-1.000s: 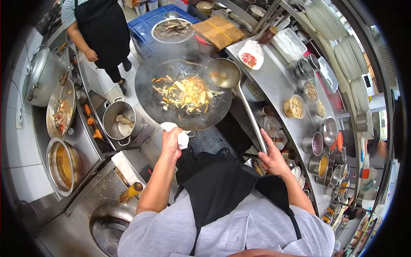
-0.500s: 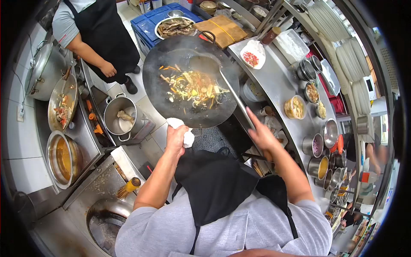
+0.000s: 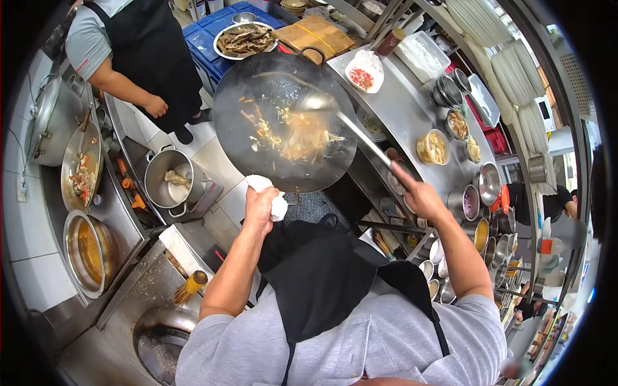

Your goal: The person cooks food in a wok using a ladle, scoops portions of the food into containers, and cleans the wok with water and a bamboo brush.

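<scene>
Gripping a long-handled ladle [image 3: 367,137] toward the near end, the R hand [image 3: 423,198] is closed snugly round the handle, w/ what looks like a finger laid along it; the ladle's long axis slants from that grip fwd and to the L, crossing the R edge of a big dark wok [image 3: 244,154], so its bowl [image 3: 315,101] sits over the mid part, by the food [image 3: 299,138]; the wok lies straight ahead of the body, beyond and btwn both hands; the L hand [image 3: 259,207] is nearer, right at the near rim, closed on a bunched white cloth [image 3: 257,183]; the R hand is well apart from the rim, reaching in only via the ladle. Hidden or unclear: the cloth covers whatever is under the L fingers, so can't tell if rim or handle is held too; can't tell if the bowl touches food or metal, or what's in it; blur + haze smear the food to orange strips and pale bits; the wok's underside is out of sight; a co-worker [image 3: 151,71], upper L, is cut off by the frame edge.
</scene>
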Tool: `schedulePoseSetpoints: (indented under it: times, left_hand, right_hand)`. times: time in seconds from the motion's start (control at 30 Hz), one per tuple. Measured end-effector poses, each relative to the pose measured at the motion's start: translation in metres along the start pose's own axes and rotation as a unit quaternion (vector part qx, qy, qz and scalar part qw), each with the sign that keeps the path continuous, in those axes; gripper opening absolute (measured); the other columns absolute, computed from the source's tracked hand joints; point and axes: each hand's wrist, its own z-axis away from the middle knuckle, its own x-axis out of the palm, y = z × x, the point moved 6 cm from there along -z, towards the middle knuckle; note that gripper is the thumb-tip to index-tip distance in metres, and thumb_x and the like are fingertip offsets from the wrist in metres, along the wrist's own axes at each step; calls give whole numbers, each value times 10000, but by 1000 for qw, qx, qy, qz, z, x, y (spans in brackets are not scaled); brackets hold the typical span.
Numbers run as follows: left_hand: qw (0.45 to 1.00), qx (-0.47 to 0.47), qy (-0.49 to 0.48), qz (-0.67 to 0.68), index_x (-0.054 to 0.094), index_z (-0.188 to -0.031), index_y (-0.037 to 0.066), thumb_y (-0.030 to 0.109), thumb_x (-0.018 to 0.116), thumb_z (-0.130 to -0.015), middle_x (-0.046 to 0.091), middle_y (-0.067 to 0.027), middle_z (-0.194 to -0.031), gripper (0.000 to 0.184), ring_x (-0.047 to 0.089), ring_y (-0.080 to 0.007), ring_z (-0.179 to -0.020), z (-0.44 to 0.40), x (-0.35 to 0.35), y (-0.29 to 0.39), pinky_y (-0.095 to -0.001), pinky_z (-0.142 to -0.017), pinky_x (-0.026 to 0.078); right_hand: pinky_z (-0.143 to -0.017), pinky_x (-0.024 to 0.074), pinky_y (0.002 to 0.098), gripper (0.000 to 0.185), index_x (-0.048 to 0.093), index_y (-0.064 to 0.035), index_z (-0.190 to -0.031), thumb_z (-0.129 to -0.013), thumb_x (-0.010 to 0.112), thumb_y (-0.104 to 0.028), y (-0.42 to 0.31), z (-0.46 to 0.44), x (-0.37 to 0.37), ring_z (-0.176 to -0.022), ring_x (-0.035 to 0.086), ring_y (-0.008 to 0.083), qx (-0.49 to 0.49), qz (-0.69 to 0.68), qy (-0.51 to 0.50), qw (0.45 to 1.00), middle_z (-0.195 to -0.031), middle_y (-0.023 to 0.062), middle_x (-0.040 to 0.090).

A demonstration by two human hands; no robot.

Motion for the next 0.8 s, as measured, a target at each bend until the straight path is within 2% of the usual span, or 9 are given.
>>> schedulePoseSetpoints:
  times: [0.07, 0.1, 0.27, 0.37, 0.4, 0.47, 0.5, 0.53, 0.8]
  left_hand:
    - [1000, 3, -10, -4, 526, -838, 65, 6, 586, -726, 516, -16, -712, 140, 531, -134, -575, -3, 4, -5, -301, -499, 433]
    - [1000, 23, 7, -10, 517, -864, 64, -6, 583, -726, 515, -16, -726, 168, 530, -133, -576, -3, 7, -6, -300, -498, 436]
    - [997, 67, 20, -29, 477, -928, 43, -72, 531, -689, 510, -32, -784, 271, 544, -140, -621, -4, 22, -4, -289, -535, 462]
    - [995, 79, 25, -48, 458, -975, 31, -73, 527, -692, 509, -46, -828, 309, 548, -151, -650, -9, 21, -9, -294, -556, 473]
    - [994, 87, 18, -68, 451, -992, 28, -69, 529, -696, 509, -51, -846, 321, 548, -153, -659, -10, 20, -10, -297, -566, 478]
    - [989, 115, 43, -79, 414, -1061, 17, -18, 572, -719, 515, -70, -875, 378, 556, -181, -748, -17, 18, -29, -320, -657, 499]
    - [981, 129, 67, -128, 408, -1071, 11, 3, 590, -716, 527, -90, -884, 399, 566, -205, -780, -21, 17, -37, -340, -681, 502]
    - [970, 142, 90, -178, 403, -1081, 4, 24, 607, -713, 539, -110, -894, 422, 576, -229, -812, -20, 19, -38, -359, -706, 505]
    - [955, 10, 130, -265, 407, -1109, -51, 110, 645, -704, 607, -243, -1001, 496, 643, -343, -897, -15, -1, -30, -401, -802, 514]
  right_hand:
    - [-779, 495, 494, 841, 127, -302, -1529, -842, 540, -47, -1, -6, -18, -796, 629, 442, 128, -114, -14, 985, -1020, 270, 646]
    - [-859, 481, 476, 822, 123, -266, -1535, -860, 550, -73, -7, -6, -26, -900, 623, 459, 77, -153, 28, 985, -1182, 303, 585]
    - [-970, 424, 456, 775, 155, -212, -1533, -877, 548, -87, -12, -11, -25, -1122, 560, 453, 131, -223, 9, 966, -1269, 335, 523]
    - [-933, 445, 473, 782, 118, -202, -1534, -885, 544, -112, -9, -27, -4, -1010, 597, 476, 115, -133, 25, 984, -1142, 352, 581]
    - [-850, 497, 440, 776, 115, -249, -1538, -904, 537, -100, -11, -32, 7, -954, 643, 411, 149, -121, -14, 981, -1214, 309, 570]
    - [-584, 517, 377, 779, 107, -253, -1543, -906, 516, -68, -33, -35, 29, -619, 614, 244, 154, -223, -46, 961, -928, 214, 627]
    - [-426, 421, 284, 783, 94, -266, -1547, -911, 489, -38, -59, -30, 36, -477, 437, 99, 189, -366, -107, 905, -706, 71, 494]
    - [-447, 413, 258, 787, 67, -273, -1550, -920, 465, -19, -82, -26, 41, -485, 419, 94, 194, -442, -139, 865, -658, 12, 406]
    - [-423, 370, 221, 772, 55, -272, -1548, -941, 469, -36, -123, 16, 49, -459, 365, 33, 157, -741, -295, 582, -696, 3, 390]
